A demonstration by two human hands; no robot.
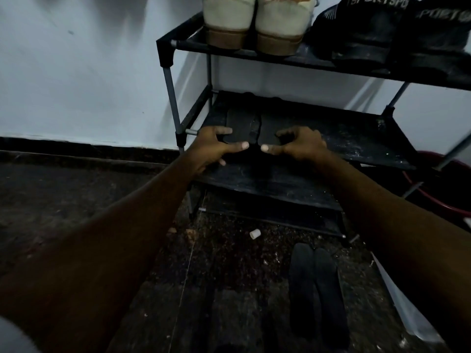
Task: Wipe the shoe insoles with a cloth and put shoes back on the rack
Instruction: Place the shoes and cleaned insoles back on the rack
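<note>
A black shoe rack (331,67) stands against the wall. On its middle shelf lie two black shoes side by side, the left shoe (242,123) and the right shoe (269,128), both hard to make out in the dark. My left hand (216,145) grips the heel end of the left shoe, thumb pointing inward. My right hand (300,145) grips the heel end of the right shoe in the same way. Two black insoles (316,289) lie side by side on the floor in front of the rack. No cloth is in view.
White shoes with brown soles (254,24) and black sport shoes (395,34) sit on the top shelf. A small white cap (255,234) lies on the dirty floor. A red basin rim (433,197) shows at the right, and a pale plastic sheet (402,309) beside my right arm.
</note>
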